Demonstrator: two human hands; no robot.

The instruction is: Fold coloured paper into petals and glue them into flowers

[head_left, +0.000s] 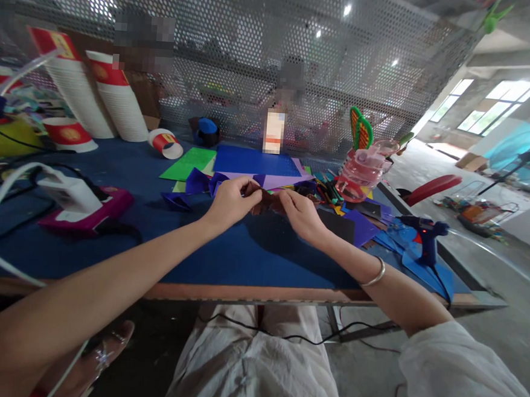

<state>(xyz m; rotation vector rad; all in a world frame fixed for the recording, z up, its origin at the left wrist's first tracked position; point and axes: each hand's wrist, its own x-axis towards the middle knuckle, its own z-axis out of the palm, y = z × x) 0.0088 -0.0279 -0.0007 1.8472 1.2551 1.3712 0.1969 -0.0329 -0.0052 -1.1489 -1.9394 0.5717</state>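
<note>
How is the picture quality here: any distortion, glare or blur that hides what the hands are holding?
Head view: strong wide-angle bending, table edge and mesh screen curve. Ceiling lights glare through the mesh; windows are washed out. Left hand and right hand are fairly sharp, pinching a dark brown piece too shadowed to read. Near forearms are soft.

We had only 1 view, from the camera worn on the person's head. It looked forward and down across the blue desk (112,170), with both forearms reaching away from the lens toward the desk's middle. The person's lap sat close at the bottom edge, while the perforated metal screen (257,53) stood behind the desk. The wide lens bent the desk's edges, and the room's windows (503,97) showed far right.
</note>
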